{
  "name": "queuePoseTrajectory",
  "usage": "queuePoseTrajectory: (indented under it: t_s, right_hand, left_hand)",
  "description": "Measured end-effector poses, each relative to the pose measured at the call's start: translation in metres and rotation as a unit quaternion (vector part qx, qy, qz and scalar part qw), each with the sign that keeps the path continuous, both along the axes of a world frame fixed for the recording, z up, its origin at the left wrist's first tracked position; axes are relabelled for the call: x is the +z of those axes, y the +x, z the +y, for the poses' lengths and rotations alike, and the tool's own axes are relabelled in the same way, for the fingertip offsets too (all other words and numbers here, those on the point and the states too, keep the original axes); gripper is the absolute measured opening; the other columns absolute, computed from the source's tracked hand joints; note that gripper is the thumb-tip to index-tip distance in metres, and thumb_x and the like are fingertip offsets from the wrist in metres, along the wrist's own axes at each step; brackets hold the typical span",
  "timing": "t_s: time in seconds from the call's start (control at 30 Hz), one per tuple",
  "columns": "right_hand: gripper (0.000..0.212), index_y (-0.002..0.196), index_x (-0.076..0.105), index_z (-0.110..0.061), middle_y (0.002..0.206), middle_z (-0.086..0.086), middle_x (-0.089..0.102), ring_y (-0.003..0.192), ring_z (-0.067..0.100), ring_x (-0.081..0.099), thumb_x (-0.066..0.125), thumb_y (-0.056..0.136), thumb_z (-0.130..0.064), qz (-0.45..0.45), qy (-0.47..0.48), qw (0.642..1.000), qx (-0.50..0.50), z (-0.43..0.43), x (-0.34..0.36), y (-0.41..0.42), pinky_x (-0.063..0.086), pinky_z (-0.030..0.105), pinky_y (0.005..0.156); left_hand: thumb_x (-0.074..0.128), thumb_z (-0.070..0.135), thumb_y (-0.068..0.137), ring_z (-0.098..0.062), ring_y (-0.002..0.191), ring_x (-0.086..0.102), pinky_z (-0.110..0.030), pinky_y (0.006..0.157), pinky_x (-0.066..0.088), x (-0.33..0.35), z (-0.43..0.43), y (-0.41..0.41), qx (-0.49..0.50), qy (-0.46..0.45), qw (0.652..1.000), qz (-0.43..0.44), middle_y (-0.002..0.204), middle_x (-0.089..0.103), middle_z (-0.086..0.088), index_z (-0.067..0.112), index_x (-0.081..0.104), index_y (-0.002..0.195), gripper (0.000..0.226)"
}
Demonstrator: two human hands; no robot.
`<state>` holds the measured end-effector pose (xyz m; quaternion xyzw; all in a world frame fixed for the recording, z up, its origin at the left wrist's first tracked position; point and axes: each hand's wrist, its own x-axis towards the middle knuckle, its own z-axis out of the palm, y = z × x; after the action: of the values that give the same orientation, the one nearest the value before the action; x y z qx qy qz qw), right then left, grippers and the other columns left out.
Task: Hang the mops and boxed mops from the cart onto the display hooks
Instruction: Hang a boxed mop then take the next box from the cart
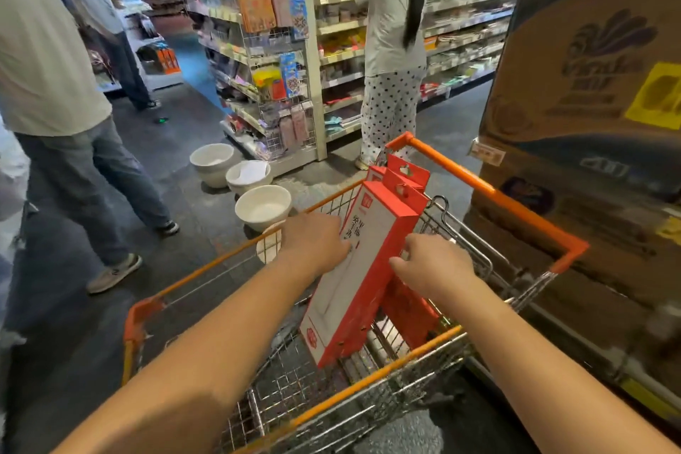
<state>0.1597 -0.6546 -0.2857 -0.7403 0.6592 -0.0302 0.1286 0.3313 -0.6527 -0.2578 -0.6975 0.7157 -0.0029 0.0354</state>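
Reaching into the orange-railed wire shopping cart (405,361), left hand (313,243) and right hand (431,262) both curl round the tall red-and-white cardboard mop box (353,291) leaning inside it, one per edge, seemingly to lift it out level.

A tall red-and-white paperboard mop box (353,269), smooth with a faint sheen, is held between the left hand (313,243) and the right hand (435,265). Below the grip, the shopping cart (490,192) shows bright chromed metal wire, its rim sleeved in glossy orange plastic. Beyond the left hand, round white plastic basins (263,206) look smooth and matt on a dark, speckled, low-sheen floor (177,144). Right of the grip, brown cardboard cartons (575,85) carry dull print.
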Motion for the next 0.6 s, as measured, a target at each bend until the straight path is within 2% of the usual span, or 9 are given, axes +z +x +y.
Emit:
queuePoseTrajectory:
  t_s: [0.1, 0.23, 0.33, 0.43, 0.53, 0.6]
  right_hand:
    - [0.043, 0.114, 0.053, -0.025, 0.106, 0.000, 0.063, 0.099, 0.024, 0.061, 0.044, 0.085, -0.056, -0.023, -0.009, 0.999, -0.041, -0.032, -0.025, 0.001, 0.053, 0.042, 0.081]
    - [0.049, 0.113, 0.050, -0.027, 0.108, -0.003, 0.061, 0.098, 0.024, 0.060, 0.051, 0.079, -0.062, -0.084, -0.014, 0.990, -0.115, -0.073, -0.059, 0.010, 0.054, 0.042, 0.079]
    - [0.074, 0.126, 0.043, -0.030, 0.119, -0.004, 0.059, 0.103, 0.023, 0.061, 0.059, 0.067, -0.072, -0.148, 0.004, 0.972, -0.181, -0.103, -0.088, 0.017, 0.056, 0.044, 0.078]
    - [0.103, 0.141, 0.027, -0.023, 0.135, 0.001, 0.052, 0.119, 0.027, 0.055, 0.070, 0.059, -0.069, -0.218, 0.015, 0.942, -0.254, -0.127, -0.105, 0.017, 0.052, 0.048, 0.089]
    - [0.087, 0.131, 0.035, -0.020, 0.127, 0.003, 0.055, 0.116, 0.027, 0.055, 0.082, 0.063, -0.048, -0.295, 0.016, 0.908, -0.297, -0.139, -0.119, 0.019, 0.049, 0.041, 0.089]
    - [0.077, 0.121, 0.040, -0.021, 0.119, 0.002, 0.058, 0.109, 0.026, 0.059, 0.084, 0.062, -0.042, -0.318, 0.013, 0.896, -0.311, -0.143, -0.130, 0.021, 0.050, 0.040, 0.085]
  left_hand:
    - [0.047, 0.050, 0.093, -0.024, 0.105, 0.060, -0.032, 0.070, 0.039, -0.019, -0.038, 0.001, -0.017, -0.030, 0.999, 0.032, 0.116, 0.063, -0.002, 0.024, 0.058, 0.119, 0.038]
    - [0.045, 0.052, 0.094, -0.024, 0.112, 0.058, -0.035, 0.082, 0.046, -0.048, -0.090, 0.003, -0.067, -0.068, 0.994, 0.059, 0.124, 0.058, -0.002, 0.025, 0.046, 0.133, 0.048]
    - [0.053, 0.055, 0.089, -0.026, 0.119, 0.051, -0.040, 0.089, 0.045, -0.073, -0.129, 0.007, -0.068, -0.048, 0.990, 0.117, 0.130, 0.051, -0.005, 0.025, 0.037, 0.139, 0.061]
    - [0.058, 0.058, 0.084, -0.028, 0.129, 0.043, -0.044, 0.098, 0.044, -0.096, -0.159, 0.010, -0.061, -0.015, 0.986, 0.153, 0.140, 0.040, -0.008, 0.020, 0.020, 0.148, 0.084]
    - [0.062, 0.059, 0.081, -0.027, 0.137, 0.035, -0.045, 0.102, 0.041, -0.117, -0.182, 0.016, -0.061, 0.029, 0.980, 0.188, 0.153, 0.025, -0.007, 0.016, 0.001, 0.152, 0.103]
    - [0.065, 0.060, 0.078, -0.026, 0.141, 0.030, -0.046, 0.106, 0.038, -0.130, -0.193, 0.017, -0.066, 0.057, 0.977, 0.196, 0.158, 0.017, -0.006, 0.015, -0.007, 0.152, 0.113]
